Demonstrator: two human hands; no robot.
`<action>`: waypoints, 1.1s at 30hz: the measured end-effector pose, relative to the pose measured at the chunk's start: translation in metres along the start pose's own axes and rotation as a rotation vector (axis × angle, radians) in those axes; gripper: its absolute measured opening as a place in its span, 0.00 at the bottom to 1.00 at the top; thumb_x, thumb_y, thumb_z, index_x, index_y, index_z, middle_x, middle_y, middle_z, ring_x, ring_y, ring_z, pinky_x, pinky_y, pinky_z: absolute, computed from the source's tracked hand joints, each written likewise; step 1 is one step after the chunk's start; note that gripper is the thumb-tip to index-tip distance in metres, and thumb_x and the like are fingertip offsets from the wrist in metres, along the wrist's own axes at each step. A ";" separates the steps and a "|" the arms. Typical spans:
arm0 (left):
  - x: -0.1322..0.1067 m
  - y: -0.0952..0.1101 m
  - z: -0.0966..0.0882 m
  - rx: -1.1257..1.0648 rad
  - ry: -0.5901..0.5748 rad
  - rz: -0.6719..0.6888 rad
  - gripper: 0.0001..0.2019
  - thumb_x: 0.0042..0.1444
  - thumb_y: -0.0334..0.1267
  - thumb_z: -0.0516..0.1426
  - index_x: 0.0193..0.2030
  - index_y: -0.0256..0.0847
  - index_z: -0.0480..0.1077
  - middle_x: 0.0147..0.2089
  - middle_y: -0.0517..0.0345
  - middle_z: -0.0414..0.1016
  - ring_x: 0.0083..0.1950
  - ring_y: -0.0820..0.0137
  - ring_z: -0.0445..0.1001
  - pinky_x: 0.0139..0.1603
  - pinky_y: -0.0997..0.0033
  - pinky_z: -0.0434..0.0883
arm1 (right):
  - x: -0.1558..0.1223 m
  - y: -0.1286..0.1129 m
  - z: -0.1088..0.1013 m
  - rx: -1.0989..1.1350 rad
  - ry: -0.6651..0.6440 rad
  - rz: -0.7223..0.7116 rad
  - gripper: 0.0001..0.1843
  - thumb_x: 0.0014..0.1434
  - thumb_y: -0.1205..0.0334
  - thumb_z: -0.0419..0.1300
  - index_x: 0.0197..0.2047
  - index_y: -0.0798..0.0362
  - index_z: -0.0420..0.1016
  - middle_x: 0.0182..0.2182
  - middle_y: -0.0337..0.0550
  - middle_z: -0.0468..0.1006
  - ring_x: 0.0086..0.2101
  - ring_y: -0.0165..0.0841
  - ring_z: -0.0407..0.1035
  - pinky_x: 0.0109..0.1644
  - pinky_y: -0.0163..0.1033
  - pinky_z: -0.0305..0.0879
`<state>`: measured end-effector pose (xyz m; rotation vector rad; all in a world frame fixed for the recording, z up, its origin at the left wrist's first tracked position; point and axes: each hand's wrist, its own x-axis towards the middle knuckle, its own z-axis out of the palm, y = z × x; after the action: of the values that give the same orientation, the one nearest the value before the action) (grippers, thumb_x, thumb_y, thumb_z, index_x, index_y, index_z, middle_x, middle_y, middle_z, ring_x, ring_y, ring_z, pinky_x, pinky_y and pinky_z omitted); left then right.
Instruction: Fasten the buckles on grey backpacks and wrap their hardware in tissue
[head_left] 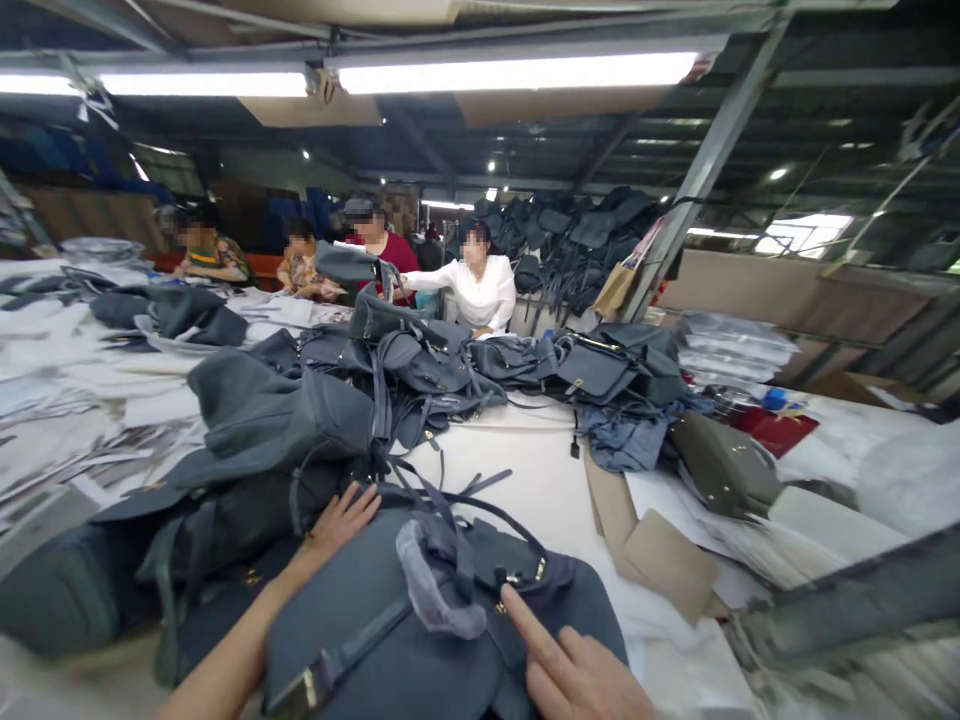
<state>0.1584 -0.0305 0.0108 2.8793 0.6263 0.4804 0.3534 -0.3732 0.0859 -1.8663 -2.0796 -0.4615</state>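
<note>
The dark blue-grey bag (360,590) lies on the tabletop (517,445) right in front of the person, its long axis running broadly side to side, with a strap and a brass buckle (311,688) at its near left. The relation that counts is at the gold clasp (501,606): it sits at the tip of the right hand's (581,665) outstretched index finger, ahead and to the left of the palm. The right hand is clearly the nearer one — its other fingers curl under, and whether they grip anything I cannot tell. The left hand (341,522) rests at the bag's far left edge, beside the heaped bags (285,425), fingers extended and closed on nothing visible. Between the hands — nearer the right — stands the handle's clear plastic wrap (424,590).
</note>
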 end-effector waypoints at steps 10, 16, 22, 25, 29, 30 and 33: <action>-0.044 0.079 -0.059 -0.118 0.086 -0.095 0.18 0.64 0.30 0.43 0.53 0.37 0.70 0.59 0.42 0.70 0.63 0.58 0.64 0.63 0.55 0.61 | -0.074 -0.038 0.057 0.230 -0.140 0.289 0.18 0.42 0.78 0.51 0.33 0.47 0.68 0.63 0.38 0.68 0.34 0.37 0.72 0.34 0.38 0.67; -0.109 0.127 -0.068 -0.606 -0.031 -0.576 0.13 0.62 0.50 0.50 0.36 0.43 0.67 0.33 0.58 0.74 0.37 0.64 0.74 0.40 0.66 0.68 | -0.076 -0.003 0.029 0.496 -0.190 0.530 0.16 0.51 0.71 0.55 0.42 0.47 0.76 0.57 0.47 0.76 0.41 0.39 0.75 0.43 0.42 0.72; -0.118 0.149 -0.025 -1.312 -0.304 -0.898 0.23 0.48 0.61 0.59 0.31 0.40 0.65 0.28 0.57 0.77 0.30 0.68 0.74 0.26 0.75 0.63 | -0.093 0.010 0.037 0.554 -0.172 0.604 0.22 0.52 0.68 0.54 0.50 0.47 0.75 0.52 0.49 0.79 0.49 0.41 0.74 0.51 0.45 0.72; -0.110 0.161 -0.022 -1.428 -0.351 -0.916 0.24 0.48 0.61 0.58 0.31 0.40 0.62 0.24 0.56 0.76 0.21 0.73 0.71 0.20 0.79 0.58 | -0.103 0.015 0.040 0.428 -0.143 0.661 0.24 0.50 0.67 0.52 0.50 0.49 0.74 0.55 0.50 0.76 0.54 0.43 0.71 0.57 0.49 0.69; -0.101 0.174 -0.035 -1.556 -0.432 -0.896 0.19 0.44 0.49 0.64 0.31 0.39 0.62 0.28 0.51 0.79 0.24 0.72 0.75 0.20 0.80 0.63 | -0.115 0.000 0.035 0.223 -0.039 0.803 0.28 0.57 0.63 0.49 0.61 0.54 0.65 0.61 0.58 0.68 0.57 0.49 0.67 0.57 0.54 0.67; -0.099 0.177 -0.038 -1.578 -0.439 -0.892 0.18 0.43 0.46 0.65 0.31 0.39 0.63 0.29 0.51 0.80 0.25 0.71 0.76 0.20 0.80 0.65 | -0.119 -0.008 0.032 0.172 0.011 0.878 0.28 0.59 0.59 0.48 0.62 0.56 0.63 0.60 0.61 0.67 0.57 0.51 0.66 0.56 0.56 0.66; -0.095 0.184 -0.045 -1.638 -0.435 -0.894 0.16 0.42 0.43 0.66 0.31 0.37 0.64 0.29 0.50 0.80 0.27 0.69 0.78 0.22 0.79 0.69 | -0.134 -0.036 0.021 0.213 0.075 1.154 0.26 0.58 0.46 0.52 0.53 0.54 0.70 0.48 0.61 0.76 0.48 0.53 0.73 0.50 0.55 0.70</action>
<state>0.1302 -0.2328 0.0667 0.9556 0.7690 0.0638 0.3313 -0.4872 0.0079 -2.4212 -0.6881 -0.0005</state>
